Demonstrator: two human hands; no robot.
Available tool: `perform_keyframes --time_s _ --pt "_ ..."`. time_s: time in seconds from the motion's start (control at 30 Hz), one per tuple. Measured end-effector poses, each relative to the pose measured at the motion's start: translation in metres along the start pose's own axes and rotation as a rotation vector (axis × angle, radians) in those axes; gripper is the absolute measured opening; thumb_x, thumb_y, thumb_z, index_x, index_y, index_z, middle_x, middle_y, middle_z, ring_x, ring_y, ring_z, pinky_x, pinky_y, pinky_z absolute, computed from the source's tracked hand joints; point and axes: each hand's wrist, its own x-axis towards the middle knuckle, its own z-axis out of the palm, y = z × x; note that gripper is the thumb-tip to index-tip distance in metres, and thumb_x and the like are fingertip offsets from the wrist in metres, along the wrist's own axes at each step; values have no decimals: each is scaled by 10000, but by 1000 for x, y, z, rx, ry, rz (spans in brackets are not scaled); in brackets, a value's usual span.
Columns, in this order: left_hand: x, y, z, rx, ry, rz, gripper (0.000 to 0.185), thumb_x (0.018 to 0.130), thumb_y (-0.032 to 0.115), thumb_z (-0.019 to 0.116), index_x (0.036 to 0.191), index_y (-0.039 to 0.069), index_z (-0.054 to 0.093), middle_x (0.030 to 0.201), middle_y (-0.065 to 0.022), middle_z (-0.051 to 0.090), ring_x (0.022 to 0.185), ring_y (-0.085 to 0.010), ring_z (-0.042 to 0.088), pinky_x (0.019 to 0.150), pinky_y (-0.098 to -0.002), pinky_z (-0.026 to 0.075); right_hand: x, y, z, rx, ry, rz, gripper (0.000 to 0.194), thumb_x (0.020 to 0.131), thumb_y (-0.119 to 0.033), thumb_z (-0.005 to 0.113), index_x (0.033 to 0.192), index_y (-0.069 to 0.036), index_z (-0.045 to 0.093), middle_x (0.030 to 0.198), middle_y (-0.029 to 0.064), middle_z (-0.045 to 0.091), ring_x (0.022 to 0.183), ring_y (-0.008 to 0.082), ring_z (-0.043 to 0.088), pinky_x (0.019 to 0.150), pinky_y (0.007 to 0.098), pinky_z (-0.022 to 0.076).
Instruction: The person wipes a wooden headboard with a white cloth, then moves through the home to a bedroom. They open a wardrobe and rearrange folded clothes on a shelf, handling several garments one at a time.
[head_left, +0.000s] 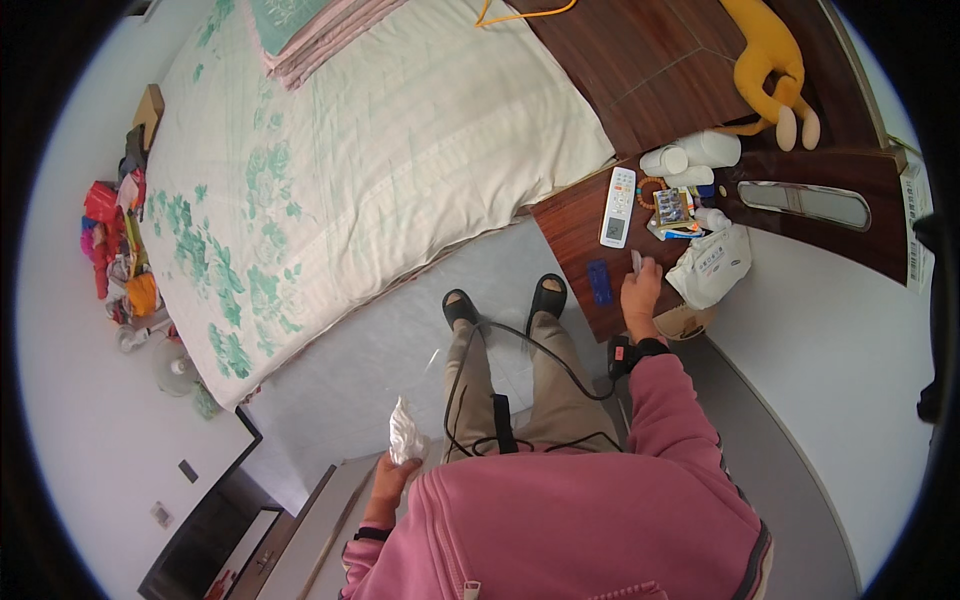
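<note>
My left hand (393, 480) grips a crumpled white tissue or thin cloth (405, 433) low beside my left hip. Over the reddish-brown bedside table (559, 232), my right hand (641, 294) pinches a small pale, translucent piece (637, 261), too small to identify. Left of that hand lies a flat dark blue object (599, 282). A white air-conditioner remote control (618, 208) rests farther back. Beside it are a beaded bracelet (651, 193), a blister pack of pills (672, 206) and a small white bottle (712, 219). A white printed pouch (711, 268) slumps just right of my right hand.
White cylindrical containers (709, 148) stand at the table's back by the wooden headboard (652, 67), where a yellow plush toy (772, 67) hangs. A bed with a floral sheet (390, 150) fills the left. A black cable (551, 351) loops across my legs to my right wrist.
</note>
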Motion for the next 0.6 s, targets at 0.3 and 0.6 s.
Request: perform_keyframes --time_s 0.3,0.6 --pt "2 -12 0 -9 46 16 161 908 7 691 1067 33 696 945 -48 738 842 -145 691 736 -334 568 72 -91 8 -53 -127 -32 560 801 -217 808 1186 -16 454 1191 250 501 968 452 656 806 501 571" --pt "4 -10 -1 316 91 -28 406 849 275 787 1171 43 704 991 -37 723 882 -178 651 792 -357 539 63 -11 0 127 -162 -28 627 829 -194 801 1343 31 521 1294 258 610 1157 432 602 1011 476 477"
